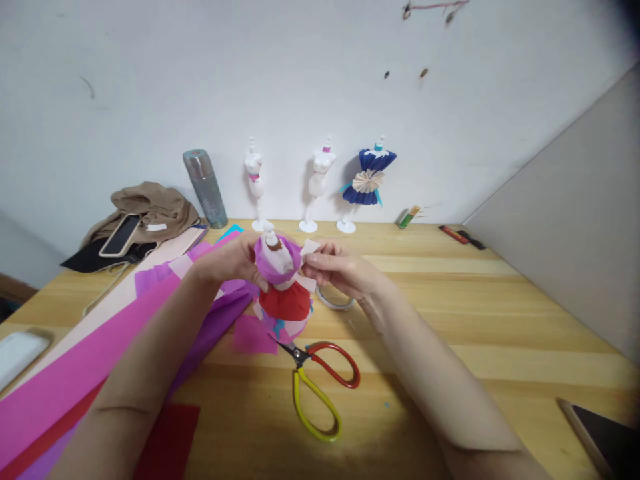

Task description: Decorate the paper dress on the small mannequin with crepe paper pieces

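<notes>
A small white dress-form mannequin (283,257) stands between my hands, with a purple paper wrap round its top and a red paper skirt (285,303) below. My left hand (235,259) is closed on the mannequin's left side, partly hidden behind the purple paper. At the other side my right hand (345,269) pinches a small white piece of tape or paper (311,247) beside the purple wrap. Another pale strip (303,283) sticks out at the waist. Scissors (299,357) with one red and one yellow handle lie in front. A roll of tape (336,301) rests under my right hand.
Long pink, purple and red paper sheets (95,347) cover the table's left side. Along the wall stand a thermos (206,190), two bare mannequins (320,177) and one in blue paper (367,180). A phone (121,235) lies on brown cloth (150,200). A dark device (605,437) sits at right.
</notes>
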Demonstrator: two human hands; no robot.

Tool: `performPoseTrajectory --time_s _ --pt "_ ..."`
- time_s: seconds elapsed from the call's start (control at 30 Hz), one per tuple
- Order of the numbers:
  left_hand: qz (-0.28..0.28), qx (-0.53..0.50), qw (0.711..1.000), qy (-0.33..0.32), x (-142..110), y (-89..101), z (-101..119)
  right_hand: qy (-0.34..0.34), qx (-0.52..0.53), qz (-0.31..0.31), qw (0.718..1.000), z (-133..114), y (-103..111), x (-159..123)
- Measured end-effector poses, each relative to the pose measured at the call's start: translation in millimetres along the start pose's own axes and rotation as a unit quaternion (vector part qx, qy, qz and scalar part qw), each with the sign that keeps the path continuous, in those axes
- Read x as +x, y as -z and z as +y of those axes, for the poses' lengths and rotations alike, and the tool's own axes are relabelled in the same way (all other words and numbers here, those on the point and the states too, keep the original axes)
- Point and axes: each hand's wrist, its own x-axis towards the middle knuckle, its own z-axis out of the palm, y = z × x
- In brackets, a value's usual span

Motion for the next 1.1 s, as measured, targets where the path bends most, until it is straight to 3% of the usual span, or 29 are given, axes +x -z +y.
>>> performPoseTrajectory --time_s 0.2,0.5,0.8,1.1 --pt "-0.014 -0.021 0.999 -0.04 -1.1 0.9 -6.3 0.045 -0.031 0.05 0.997 -11.4 -1.4 -7.0" --pt "-0.023 -0.01 0.999 -0.036 0.1 0.1 -5.7 0.04 -0.023 0.036 0.998 -10.4 -2.0 -5.5" --pt "-0.01 -0.026 0.996 -0.09 2.6 -0.4 -12.0 0.035 -0.038 0.061 0.997 -6.6 -1.2 -4.3" --pt "-0.008 -0.009 0.999 -0.039 -1.6 -0.6 -7.8 0.032 -0.062 0.056 0.996 -5.4 3.0 -2.6"
